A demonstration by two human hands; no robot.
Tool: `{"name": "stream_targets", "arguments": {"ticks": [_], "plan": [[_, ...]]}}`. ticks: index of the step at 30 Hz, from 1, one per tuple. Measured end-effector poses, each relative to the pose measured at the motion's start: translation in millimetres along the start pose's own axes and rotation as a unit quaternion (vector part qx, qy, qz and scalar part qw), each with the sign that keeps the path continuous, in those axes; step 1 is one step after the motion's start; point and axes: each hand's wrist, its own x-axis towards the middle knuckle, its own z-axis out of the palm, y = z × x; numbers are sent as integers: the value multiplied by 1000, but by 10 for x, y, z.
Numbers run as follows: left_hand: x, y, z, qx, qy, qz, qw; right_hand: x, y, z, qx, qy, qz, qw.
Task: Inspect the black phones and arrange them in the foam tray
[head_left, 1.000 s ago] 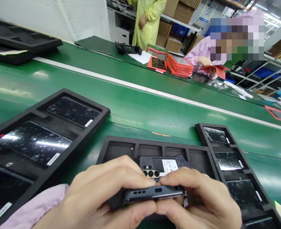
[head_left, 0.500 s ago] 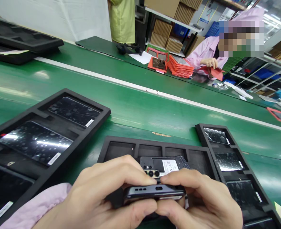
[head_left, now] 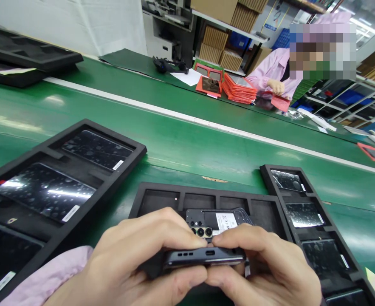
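A dark smartphone (head_left: 206,256) is held edge-on, its bottom end with port and speaker slots facing me. My left hand (head_left: 142,259) pinches it between thumb below and fingers above. On the other side my right hand (head_left: 263,263) grips it the same way, the two sets of fingertips almost meeting. Just beyond the fingers, phone back parts (head_left: 219,219) with camera rings and a white label lie in a black foam tray (head_left: 162,189). The hands partly hide that tray and those parts.
Black trays with glossy phone screens stand at left (head_left: 123,159) and right (head_left: 276,191). More black trays (head_left: 56,61) lie at the far left. Across the green belt (head_left: 206,144), a co-worker (head_left: 274,80) sits beside a stack of red-framed pieces (head_left: 238,89).
Both hands keep their pinch on the smartphone, with barely any shift. Across the belt, the co-worker's hand has lowered, and a person in yellow-green has left the view.
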Motion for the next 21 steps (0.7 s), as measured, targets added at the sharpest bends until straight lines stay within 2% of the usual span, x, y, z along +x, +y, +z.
{"name": "stream_targets", "arguments": {"ticks": [5, 7, 9, 11, 14, 18, 21], "plan": [[4, -37, -18, 12, -9, 3, 1000, -1, 53, -17, -2, 4, -17, 1000], [-11, -78, 12, 32, 10, -11, 999, -9, 74, -15, -11, 19, -12, 1000], [-34, -126, 81, 83, 25, -16, 996, -19, 86, 15, 9, 54, 5, 999], [-54, -172, 179, 161, 16, -2, 987, -35, 90, 77, 55, 92, 17, 994], [-65, -227, 313, 238, 1, -6, 971, -77, 98, 208, 90, 114, 17, 989], [-32, -280, 342, 156, -9, -32, 987, -152, 131, 298, 121, 122, -18, 985], [10, -302, 275, 115, 2, -26, 993, -163, 141, 216, 170, 61, -2, 984]]}}
